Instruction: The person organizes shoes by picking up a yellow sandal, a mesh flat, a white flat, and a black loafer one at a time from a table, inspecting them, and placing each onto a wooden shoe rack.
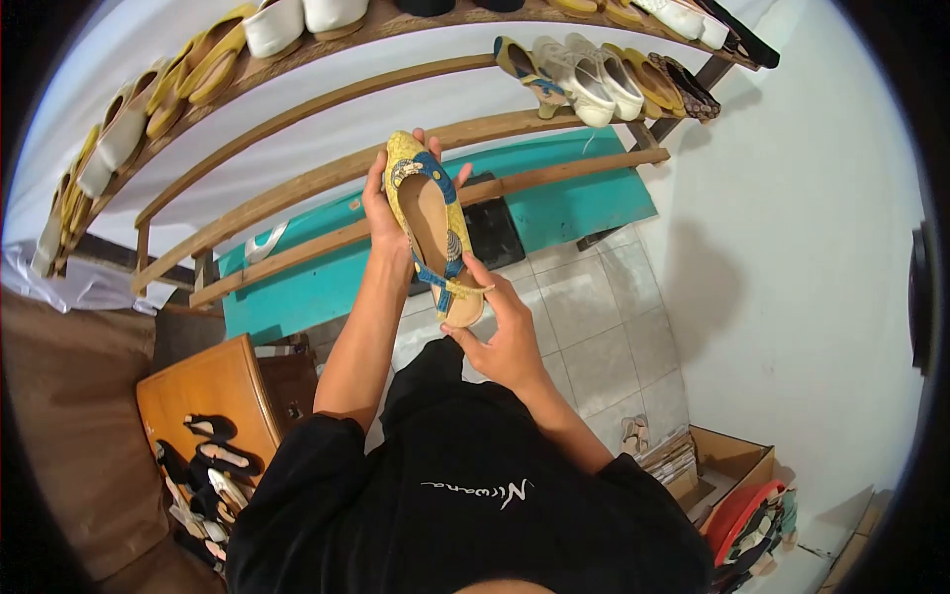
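Observation:
A yellow and blue patterned sandal [453,243] with a tan insole is between my two hands, its toe pointing up toward the rack. My left hand [388,213] is wrapped round the toe part, with fingertips showing past its far side. My right hand [503,332] grips the heel end, thumb at the heel's lower edge and fingers by the ankle strap. The strap lies across the heel area. The palm side of my left hand is hidden behind the sandal.
A wooden shoe rack [297,193] crosses the view, holding white sneakers [586,87] and yellow flats [203,61]. Below is a teal board [574,198]. A wooden cabinet [213,391] and black shoes stand lower left; a cardboard box [737,453] and a red basket [730,517] lower right.

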`<control>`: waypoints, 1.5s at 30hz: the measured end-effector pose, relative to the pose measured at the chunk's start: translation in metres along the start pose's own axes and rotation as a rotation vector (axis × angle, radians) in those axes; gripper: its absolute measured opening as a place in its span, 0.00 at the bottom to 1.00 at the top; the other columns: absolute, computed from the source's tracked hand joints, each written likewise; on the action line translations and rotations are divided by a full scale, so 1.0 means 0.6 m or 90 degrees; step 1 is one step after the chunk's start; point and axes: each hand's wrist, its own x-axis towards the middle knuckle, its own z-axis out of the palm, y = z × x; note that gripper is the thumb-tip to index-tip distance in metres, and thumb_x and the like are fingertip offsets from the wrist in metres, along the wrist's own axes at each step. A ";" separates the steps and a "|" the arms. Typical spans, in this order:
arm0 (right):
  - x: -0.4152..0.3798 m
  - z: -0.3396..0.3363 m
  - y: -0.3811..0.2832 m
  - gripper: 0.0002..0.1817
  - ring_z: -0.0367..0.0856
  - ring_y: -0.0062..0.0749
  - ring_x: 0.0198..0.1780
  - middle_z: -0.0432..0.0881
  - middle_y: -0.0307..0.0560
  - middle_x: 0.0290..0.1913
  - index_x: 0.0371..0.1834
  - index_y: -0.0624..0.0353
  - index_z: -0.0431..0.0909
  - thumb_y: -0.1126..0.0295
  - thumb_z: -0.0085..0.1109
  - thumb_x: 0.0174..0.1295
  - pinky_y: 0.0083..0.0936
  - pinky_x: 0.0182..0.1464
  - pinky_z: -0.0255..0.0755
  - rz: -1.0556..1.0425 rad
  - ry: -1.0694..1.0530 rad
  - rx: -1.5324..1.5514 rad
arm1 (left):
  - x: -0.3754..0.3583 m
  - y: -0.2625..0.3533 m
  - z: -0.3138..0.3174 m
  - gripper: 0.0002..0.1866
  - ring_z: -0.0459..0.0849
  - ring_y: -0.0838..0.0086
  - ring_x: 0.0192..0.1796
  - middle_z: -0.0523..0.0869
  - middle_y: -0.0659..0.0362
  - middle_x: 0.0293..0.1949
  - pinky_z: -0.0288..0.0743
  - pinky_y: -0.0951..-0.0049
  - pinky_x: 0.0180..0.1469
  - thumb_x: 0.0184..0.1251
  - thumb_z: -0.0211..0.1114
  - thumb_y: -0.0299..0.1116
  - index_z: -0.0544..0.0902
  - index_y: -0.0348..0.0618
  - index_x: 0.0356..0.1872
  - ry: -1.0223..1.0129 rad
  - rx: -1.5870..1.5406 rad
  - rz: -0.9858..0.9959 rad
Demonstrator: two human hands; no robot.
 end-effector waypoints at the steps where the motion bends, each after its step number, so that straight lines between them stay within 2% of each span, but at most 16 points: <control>1: 0.018 -0.004 0.011 0.47 0.82 0.53 0.65 0.81 0.60 0.65 0.79 0.61 0.68 0.75 0.79 0.53 0.39 0.66 0.75 0.009 0.008 0.022 | 0.026 -0.002 0.002 0.21 0.83 0.67 0.64 0.85 0.64 0.61 0.64 0.26 0.74 0.79 0.56 0.48 0.77 0.50 0.64 0.004 -0.022 -0.012; 4: 0.086 -0.021 0.039 0.43 0.80 0.54 0.69 0.80 0.60 0.68 0.76 0.64 0.71 0.74 0.79 0.54 0.39 0.70 0.73 0.059 0.020 0.047 | 0.124 -0.010 0.021 0.22 0.83 0.67 0.65 0.85 0.63 0.61 0.63 0.27 0.75 0.79 0.56 0.48 0.76 0.49 0.65 0.006 -0.004 -0.028; 8: 0.175 -0.036 0.104 0.38 0.78 0.58 0.71 0.77 0.61 0.72 0.70 0.67 0.73 0.71 0.80 0.54 0.42 0.70 0.73 -0.045 0.061 -0.080 | 0.232 -0.020 0.031 0.22 0.83 0.66 0.64 0.85 0.62 0.59 0.68 0.25 0.71 0.78 0.56 0.47 0.77 0.45 0.63 0.030 0.024 -0.043; 9: 0.191 -0.040 0.116 0.40 0.78 0.58 0.71 0.77 0.61 0.72 0.70 0.67 0.72 0.71 0.80 0.54 0.42 0.69 0.73 -0.054 0.076 -0.096 | 0.253 -0.022 0.033 0.21 0.83 0.65 0.64 0.85 0.57 0.59 0.75 0.35 0.69 0.80 0.54 0.46 0.78 0.42 0.61 0.008 0.095 -0.022; 10: 0.206 -0.042 0.128 0.41 0.78 0.59 0.71 0.77 0.61 0.72 0.71 0.67 0.71 0.70 0.81 0.54 0.43 0.69 0.74 -0.063 0.089 -0.109 | 0.280 -0.018 0.021 0.21 0.83 0.65 0.64 0.85 0.57 0.59 0.75 0.35 0.69 0.80 0.54 0.46 0.78 0.42 0.61 0.011 0.090 -0.019; 12: 0.234 -0.047 0.157 0.41 0.78 0.60 0.70 0.77 0.61 0.72 0.71 0.67 0.70 0.71 0.80 0.54 0.44 0.69 0.74 -0.090 0.099 -0.126 | 0.336 0.002 -0.002 0.20 0.82 0.62 0.66 0.84 0.52 0.60 0.80 0.48 0.66 0.81 0.55 0.44 0.80 0.40 0.59 0.002 0.212 -0.109; 13: 0.248 -0.051 0.170 0.40 0.78 0.61 0.69 0.77 0.62 0.72 0.71 0.67 0.70 0.72 0.80 0.55 0.44 0.68 0.74 -0.087 0.113 -0.125 | 0.357 0.012 -0.007 0.17 0.81 0.63 0.66 0.82 0.50 0.62 0.81 0.59 0.64 0.82 0.56 0.39 0.80 0.38 0.60 0.032 0.250 -0.111; 14: 0.260 -0.054 0.181 0.39 0.78 0.62 0.69 0.77 0.62 0.71 0.71 0.68 0.70 0.73 0.79 0.55 0.45 0.68 0.74 -0.082 0.128 -0.122 | 0.379 0.017 -0.010 0.17 0.81 0.63 0.66 0.82 0.50 0.62 0.81 0.59 0.64 0.82 0.56 0.39 0.80 0.38 0.60 0.032 0.252 -0.105; 16: 0.279 -0.060 0.210 0.38 0.78 0.63 0.68 0.77 0.64 0.71 0.72 0.67 0.70 0.75 0.76 0.57 0.46 0.68 0.74 -0.084 0.132 -0.136 | 0.404 0.022 -0.001 0.21 0.80 0.64 0.65 0.82 0.51 0.61 0.78 0.64 0.66 0.84 0.55 0.40 0.77 0.31 0.64 0.130 0.489 0.000; 21: 0.332 -0.069 0.258 0.37 0.76 0.65 0.69 0.76 0.65 0.69 0.75 0.62 0.67 0.77 0.70 0.63 0.47 0.68 0.73 -0.089 0.145 -0.148 | 0.444 0.043 0.033 0.22 0.75 0.63 0.72 0.77 0.54 0.70 0.71 0.61 0.74 0.82 0.60 0.35 0.74 0.40 0.71 0.041 0.621 -0.047; 24: 0.354 -0.076 0.278 0.37 0.74 0.64 0.71 0.75 0.64 0.71 0.78 0.60 0.65 0.78 0.68 0.65 0.47 0.69 0.72 -0.102 0.130 -0.139 | 0.438 0.033 0.072 0.44 0.66 0.56 0.79 0.67 0.48 0.77 0.57 0.56 0.81 0.73 0.73 0.42 0.57 0.39 0.81 -0.205 1.128 0.598; 25: 0.359 -0.078 0.289 0.38 0.73 0.64 0.71 0.74 0.64 0.71 0.78 0.60 0.65 0.78 0.69 0.65 0.47 0.69 0.72 -0.099 0.121 -0.146 | 0.466 0.047 0.033 0.47 0.61 0.55 0.81 0.64 0.47 0.79 0.48 0.58 0.84 0.70 0.75 0.42 0.56 0.40 0.82 -0.249 1.198 0.661; 28: 0.368 -0.081 0.315 0.39 0.73 0.64 0.72 0.74 0.64 0.72 0.79 0.59 0.64 0.78 0.69 0.64 0.48 0.69 0.72 -0.102 0.095 -0.140 | 0.533 0.054 -0.038 0.49 0.60 0.55 0.81 0.61 0.47 0.81 0.48 0.59 0.85 0.70 0.76 0.41 0.55 0.40 0.83 -0.121 1.213 0.625; 32: 0.372 -0.086 0.332 0.40 0.73 0.67 0.70 0.73 0.67 0.71 0.80 0.57 0.63 0.74 0.70 0.64 0.50 0.69 0.73 -0.116 0.070 -0.173 | 0.518 0.025 -0.023 0.42 0.57 0.58 0.83 0.62 0.52 0.82 0.45 0.60 0.85 0.79 0.65 0.47 0.55 0.43 0.84 -0.159 1.042 0.687; 43: 0.389 -0.099 0.345 0.41 0.73 0.67 0.70 0.72 0.68 0.71 0.81 0.57 0.62 0.71 0.71 0.65 0.51 0.69 0.73 -0.135 0.020 -0.129 | 0.493 0.026 -0.098 0.35 0.61 0.60 0.82 0.64 0.50 0.81 0.52 0.61 0.84 0.82 0.61 0.42 0.60 0.40 0.82 -0.060 1.359 0.617; 45: 0.388 -0.096 0.348 0.40 0.75 0.64 0.69 0.76 0.65 0.68 0.77 0.60 0.66 0.73 0.75 0.61 0.48 0.68 0.73 -0.124 0.052 -0.118 | 0.484 0.026 -0.106 0.34 0.62 0.60 0.82 0.65 0.50 0.81 0.53 0.61 0.84 0.83 0.60 0.41 0.61 0.40 0.81 -0.043 1.416 0.614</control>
